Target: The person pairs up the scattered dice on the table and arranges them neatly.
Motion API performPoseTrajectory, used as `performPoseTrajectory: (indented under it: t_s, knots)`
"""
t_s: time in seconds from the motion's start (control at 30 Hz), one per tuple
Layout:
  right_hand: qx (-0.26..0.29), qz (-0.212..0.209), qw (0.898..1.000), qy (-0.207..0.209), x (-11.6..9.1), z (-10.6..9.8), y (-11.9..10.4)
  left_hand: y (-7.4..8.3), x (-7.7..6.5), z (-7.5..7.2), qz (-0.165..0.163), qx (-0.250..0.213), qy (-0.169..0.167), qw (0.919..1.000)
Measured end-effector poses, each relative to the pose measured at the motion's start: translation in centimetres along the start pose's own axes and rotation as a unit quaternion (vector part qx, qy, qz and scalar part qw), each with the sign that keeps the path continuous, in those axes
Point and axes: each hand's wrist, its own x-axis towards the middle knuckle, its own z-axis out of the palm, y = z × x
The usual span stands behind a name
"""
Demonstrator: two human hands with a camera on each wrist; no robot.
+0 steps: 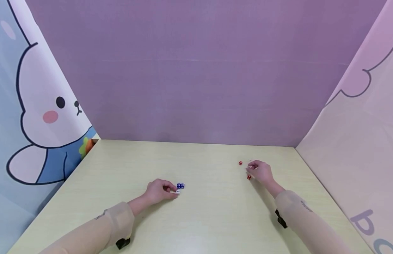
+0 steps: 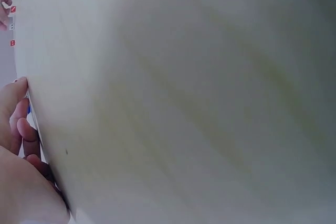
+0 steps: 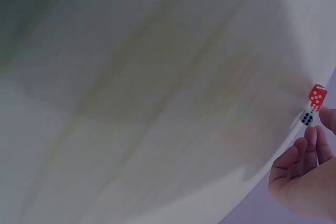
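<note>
Near the table's middle, my left hand (image 1: 159,191) pinches a white die (image 1: 178,192) between thumb and fingertips. Two blue dice (image 1: 180,186) sit side by side just beyond it. In the left wrist view, my left hand (image 2: 23,177) hides most of these dice. Farther off to the right, my right hand (image 1: 261,171) has its thumb and fingertips at another white die (image 3: 307,118), partly covered in the head view. One red die (image 1: 240,163) lies beyond those fingertips, and a second red die (image 1: 248,177) lies on the near side.
The pale wooden table (image 1: 212,218) meets a purple backdrop (image 1: 196,77) at its far edge. Printed cloth panels stand at the left (image 1: 41,123) and right (image 1: 358,141) sides. A small whitish spot shows behind the right fingertips, too faint to identify.
</note>
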Motion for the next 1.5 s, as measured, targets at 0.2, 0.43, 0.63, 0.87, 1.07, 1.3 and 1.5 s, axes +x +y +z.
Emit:
performPoseTrajectory:
  t_s: [0.2, 0.43, 0.63, 0.87, 1.07, 1.3, 1.5]
  knots:
    - [-0.009, 0.025, 1.000, -0.017, 0.4, 0.4, 0.3, 0.1, -0.1, -0.1, 0.003, -0.002, 0.001, 1.0000]
    - [-0.038, 0.039, 0.998, -0.018, 0.7, 0.3, 0.4, 0.0, -0.1, -0.1, 0.007, 0.002, 0.002, 1.0000]
    - [-0.033, 0.046, 0.998, -0.036, 0.9, 0.0, 0.4, 0.0, 0.0, -0.1, 0.004, 0.001, 0.003, 1.0000]
    - [-0.016, 0.019, 0.998, -0.062, 1.3, 0.5, 0.2, 0.1, -0.1, -0.2, 0.005, -0.001, 0.000, 1.0000]
    - [-0.013, -0.008, 0.997, -0.079, 1.7, 1.2, -0.5, 0.1, 0.0, -0.1, 0.009, -0.001, 0.004, 1.0000]
    - [0.000, -0.021, 0.996, -0.091, 1.8, 1.9, -1.7, 0.1, 0.2, -0.1, 0.007, 0.006, 0.004, 0.9999]
    - [0.011, -0.045, 0.992, -0.115, 1.8, 2.5, -2.5, -0.1, 0.2, 0.1, 0.004, 0.012, 0.004, 0.9999]
